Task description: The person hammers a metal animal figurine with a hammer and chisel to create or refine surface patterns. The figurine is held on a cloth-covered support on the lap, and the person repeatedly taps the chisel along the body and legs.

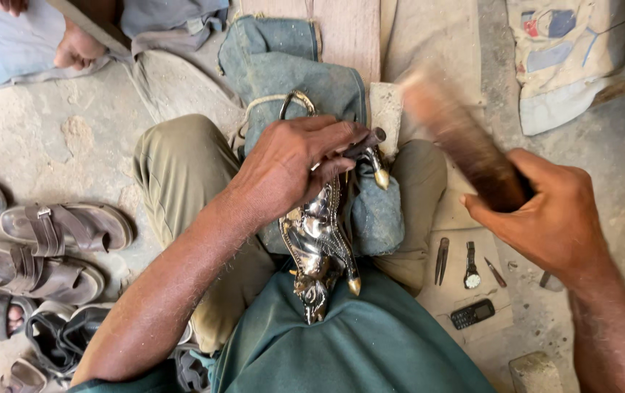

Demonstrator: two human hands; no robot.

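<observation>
**Metal figure pinned on my lap, mallet up**

My left hand (pixel 294 164) is closed over a thin dark punch (pixel 362 145), fingers curled tight, its tip against the shiny metal figure (pixel 320 244) lying across my thighs. My right hand (pixel 549 215) is wrapped fully round the handle of a wooden mallet (pixel 458 138), raised and blurred off to the side.

The figure rests lengthwise on a folded blue denim pad (pixel 294 69), its narrow end pointing at my belly. I judge it heavy and rigid, polished enough to be slippery, with brass-coloured tips that could dent or snag; the thick middle, pressed into the cloth, looks the safest place to grip it.

No box or tray is in view. Beside my right knee, on a pale board (pixel 465 295), lie small pointed tools, a wristwatch (pixel 472 268) and a small phone (pixel 472 314). To my left, sandals (pixel 58 247) sit on the dusty floor, and another person's foot (pixel 76 47) shows at the top.
</observation>
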